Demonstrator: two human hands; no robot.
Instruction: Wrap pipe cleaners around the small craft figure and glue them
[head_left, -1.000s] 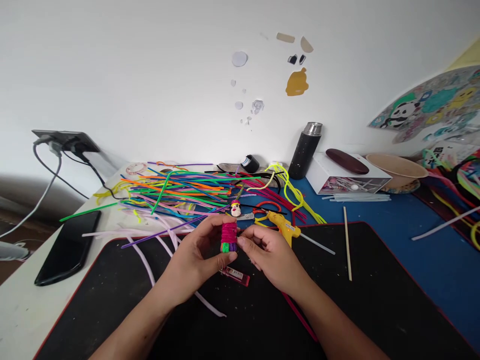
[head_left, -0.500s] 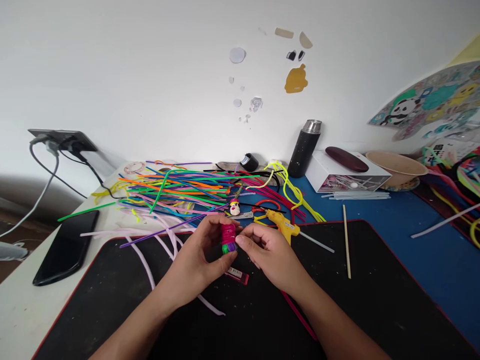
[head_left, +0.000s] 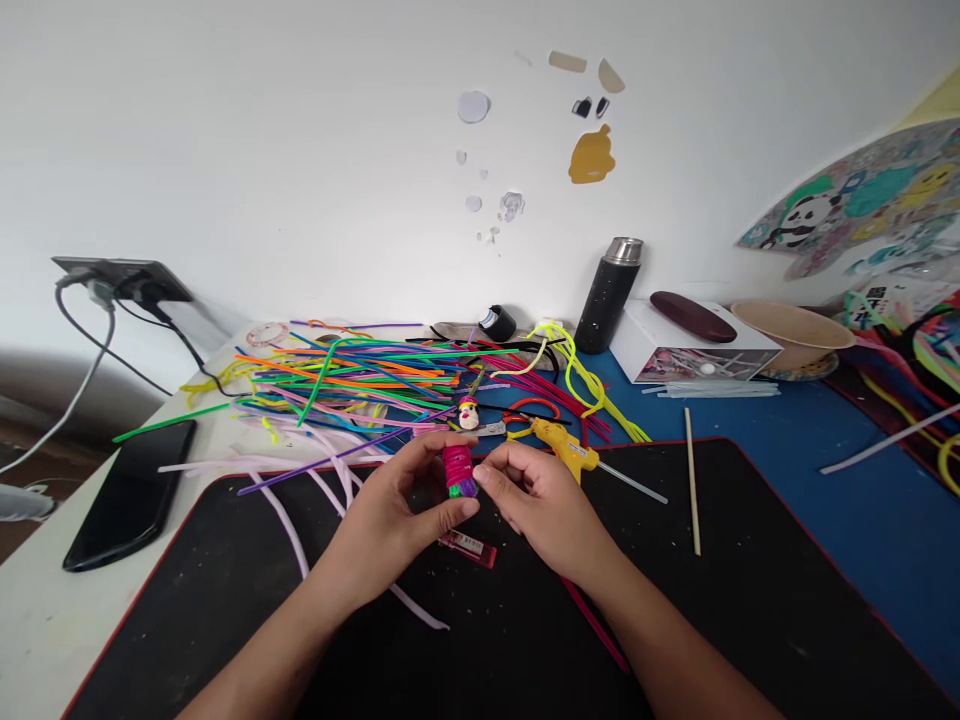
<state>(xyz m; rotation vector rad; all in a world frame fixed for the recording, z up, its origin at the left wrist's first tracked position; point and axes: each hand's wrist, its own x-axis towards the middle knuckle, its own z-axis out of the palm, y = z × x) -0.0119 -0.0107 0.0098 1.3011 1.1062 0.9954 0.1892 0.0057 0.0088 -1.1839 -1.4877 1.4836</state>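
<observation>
Between the thumb and fingers of my left hand [head_left: 390,510] is a small pipe-cleaner bundle [head_left: 458,468]. Magenta pipe cleaner is wound around its upper part, and green and purple ends show at the bottom. My right hand [head_left: 536,500] is pinched close against the bundle's right side. From under that hand a magenta pipe cleaner [head_left: 596,625] trails down across the black mat; the pinch itself is partly hidden. Just beyond the bundle lies a small doll-like head [head_left: 469,413] with a pink and yellow top. A red lighter-like piece with a barcode label [head_left: 469,547] rests below the hands.
Many coloured pipe cleaners [head_left: 360,375] are heaped behind the mat [head_left: 262,640]. A yellow glue gun [head_left: 564,448] and orange-handled scissors [head_left: 492,429] lie near my right hand. Also there are a wooden stick [head_left: 692,485], black phone [head_left: 131,495], flask [head_left: 609,295] and white box [head_left: 645,345].
The bundle has tilted and turned slightly in my left hand, its lower end swinging a little right. My right hand stays pinched beside it. The whole view has shifted slightly.
</observation>
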